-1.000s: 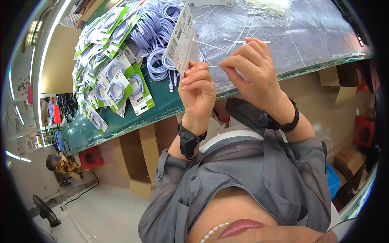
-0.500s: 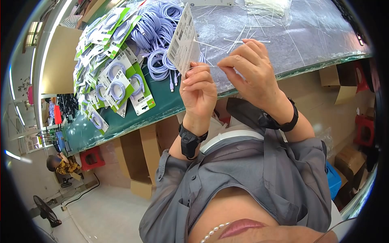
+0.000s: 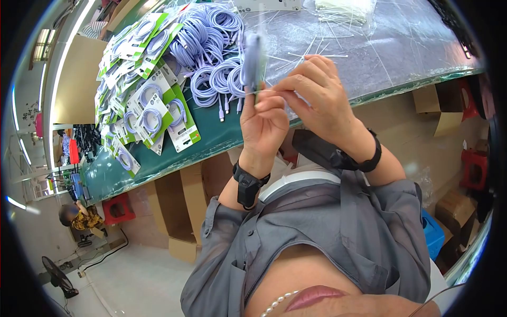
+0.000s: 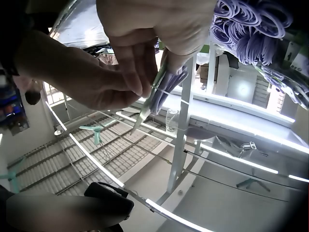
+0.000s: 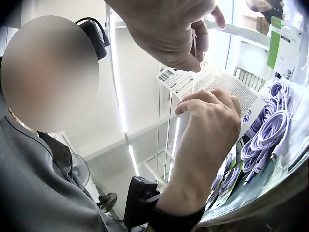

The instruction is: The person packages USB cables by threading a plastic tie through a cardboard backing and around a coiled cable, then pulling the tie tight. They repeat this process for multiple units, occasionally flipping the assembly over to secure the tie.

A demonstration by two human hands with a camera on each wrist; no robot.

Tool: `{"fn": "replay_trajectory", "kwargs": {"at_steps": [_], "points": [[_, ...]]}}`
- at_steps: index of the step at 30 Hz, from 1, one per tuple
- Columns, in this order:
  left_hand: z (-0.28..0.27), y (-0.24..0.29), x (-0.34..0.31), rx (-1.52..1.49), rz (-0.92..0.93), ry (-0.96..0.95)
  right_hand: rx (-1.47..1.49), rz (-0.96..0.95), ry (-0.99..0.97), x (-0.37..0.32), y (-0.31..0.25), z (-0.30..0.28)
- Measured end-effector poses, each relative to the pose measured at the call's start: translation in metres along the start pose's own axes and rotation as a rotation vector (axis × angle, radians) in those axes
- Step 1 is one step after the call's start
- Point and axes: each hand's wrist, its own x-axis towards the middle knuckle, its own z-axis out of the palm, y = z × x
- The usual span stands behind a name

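My left hand (image 3: 264, 127) holds a white-and-green package card (image 5: 227, 87) upright above the table edge. Seen nearly edge-on and blurred in the head view, a coiled lavender cable (image 3: 252, 63) sits against the card. Printed text and a barcode cover the card's back in the right wrist view. Close beside it, my right hand (image 3: 319, 98) pinches the end of a thin white cable tie (image 4: 170, 94) between thumb and forefinger. In the left wrist view the tie runs across the cable and card.
Carded cables (image 3: 153, 100) are heaped at the left of the table, next to loose lavender coils (image 3: 200, 39). Several white ties lie scattered behind my right hand, with a bag of ties (image 3: 346, 10) at the back. Cardboard boxes (image 3: 177, 211) stand below the table.
The card has turned from showing its printed back to nearly edge-on, bringing the cable into view. My right hand has moved left, nearer my left hand.
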Motion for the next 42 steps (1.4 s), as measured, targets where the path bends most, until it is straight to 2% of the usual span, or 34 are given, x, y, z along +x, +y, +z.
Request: {"fn": "replay_trajectory", "kwargs": {"at_steps": [1,3,5,6,8,9,11,12,14,15,17,18,20,21,23,28,30,34,36,37,39,42], "points": [[-0.001,-0.003,0.001,-0.010,-0.004,-0.013,0.029,0.024,0.020,0.001,0.000,0.002],[-0.002,-0.008,0.002,0.359,0.074,0.126,0.045,0.031,0.022,-0.003,0.005,0.003],[-0.008,0.000,0.002,0.332,0.039,0.059,0.247,0.243,0.069,-0.012,0.013,0.004],[-0.009,0.002,0.001,0.431,0.047,0.105,0.236,0.229,0.048,-0.018,0.017,0.003],[-0.009,0.000,-0.001,0.633,0.098,0.198,0.443,0.462,-0.042,-0.032,0.026,-0.001],[-0.007,-0.004,0.000,0.618,0.106,0.188,0.436,0.455,-0.059,-0.037,0.031,0.001],[-0.004,-0.011,0.000,0.848,0.181,0.291,0.345,0.386,-0.013,-0.042,0.039,0.001],[-0.005,-0.013,0.001,0.839,0.187,0.285,0.342,0.381,-0.024,-0.040,0.036,-0.003],[-0.006,-0.013,0.003,1.054,0.347,0.250,-0.233,0.150,-0.102,-0.037,0.022,-0.015],[-0.006,-0.010,0.002,1.053,0.352,0.245,-0.233,0.143,-0.103,-0.044,0.018,-0.020],[-0.009,-0.004,0.000,1.155,0.436,0.205,-0.094,0.407,-0.354,-0.062,0.012,-0.031],[-0.009,-0.006,0.000,1.153,0.431,0.206,-0.097,0.411,-0.354,-0.055,0.008,-0.031],[-0.008,-0.013,0.000,1.195,0.476,0.179,-0.263,-0.009,-0.055,-0.034,-0.006,-0.032],[-0.009,-0.016,0.000,1.194,0.467,0.178,-0.270,-0.004,-0.055,-0.031,-0.005,-0.033],[-0.010,-0.023,-0.003,1.188,0.485,0.180,-0.290,-0.080,-0.224,-0.024,-0.002,-0.030],[-0.020,-0.016,-0.013,1.325,0.464,0.149,-0.229,-0.097,-0.281,-0.022,0.004,-0.030],[-0.024,-0.016,-0.015,1.348,0.445,0.151,-0.067,-0.097,-0.440,-0.020,0.014,-0.030],[-0.024,-0.015,-0.015,1.224,0.453,0.203,-0.045,-0.110,-0.380,-0.032,0.017,-0.023],[-0.022,-0.012,-0.013,1.141,0.455,0.219,-0.090,-0.182,-0.100,-0.033,0.012,-0.017],[-0.023,-0.011,-0.013,1.149,0.471,0.189,-0.086,-0.184,-0.099,-0.036,0.011,-0.018],[-0.024,-0.012,-0.012,1.161,0.477,0.160,-0.214,-0.299,-0.235,-0.041,0.008,-0.023],[-0.023,-0.021,-0.009,1.141,0.500,0.155,-0.208,-0.305,-0.149,-0.040,0.009,-0.021]]}}
